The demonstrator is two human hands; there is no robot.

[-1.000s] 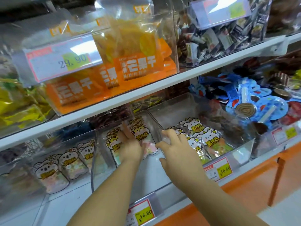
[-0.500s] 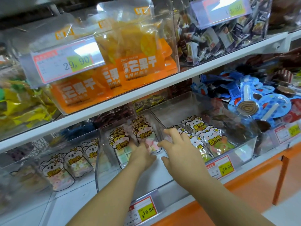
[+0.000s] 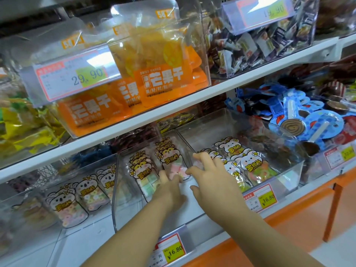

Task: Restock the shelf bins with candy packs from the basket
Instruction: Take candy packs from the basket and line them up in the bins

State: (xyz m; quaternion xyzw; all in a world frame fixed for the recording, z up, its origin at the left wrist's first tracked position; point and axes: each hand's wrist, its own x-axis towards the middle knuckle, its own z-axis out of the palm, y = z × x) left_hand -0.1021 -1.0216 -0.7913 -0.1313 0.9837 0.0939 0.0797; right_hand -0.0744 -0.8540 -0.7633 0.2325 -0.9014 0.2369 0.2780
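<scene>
Both bare forearms reached forward over the lower shelf (image 3: 202, 222). The left hand (image 3: 169, 189) lay inside the middle clear bin (image 3: 123, 212), fingertips on a candy pack (image 3: 174, 162) in its rear half; whether it gripped the pack could not be told. The right hand (image 3: 213, 180) was at the wall between two bins, fingers spread, loosely bent, holding nothing.

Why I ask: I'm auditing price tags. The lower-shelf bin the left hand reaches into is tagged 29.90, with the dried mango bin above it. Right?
Not quite. The head view shows the price tag on the bin the left hand reaches into reading 16.80, not 29.90. The dried mango bin does sit above it.
</scene>
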